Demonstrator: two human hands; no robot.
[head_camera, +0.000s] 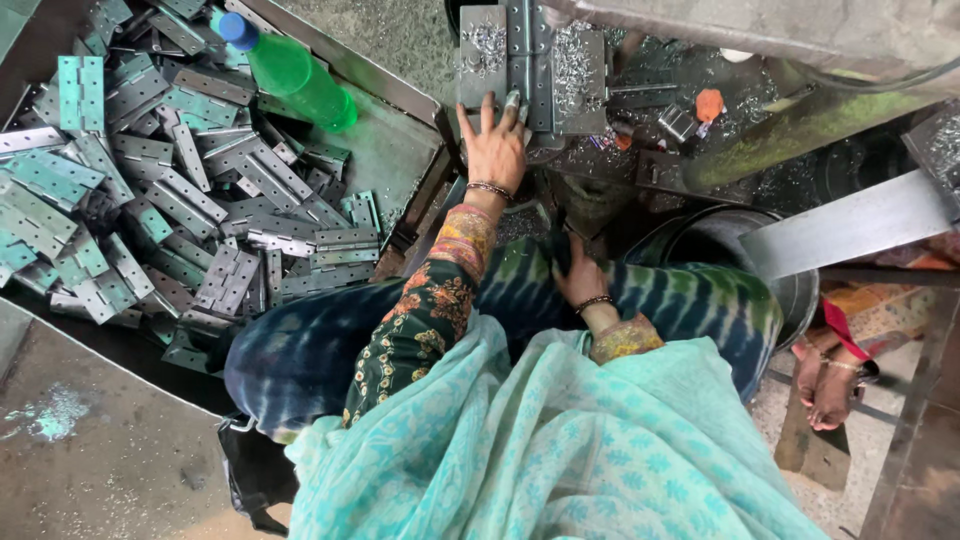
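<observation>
Left hand (494, 150), upper centre: fingers spread flat on metal hinge (530, 65), gripping nothing. Right hand (580, 282), centre: rests on knee, grip indiscernible. Hinge pile (170, 190) upper left.

Head view. Left hand (495, 150) lies flat, fingers spread, on a metal hinge (530, 65) strewn with swarf. Right hand (578, 278) rests on the lap. A tray (395, 150) at left holds piled hinges (180, 190) and a green bottle (295, 72).
</observation>
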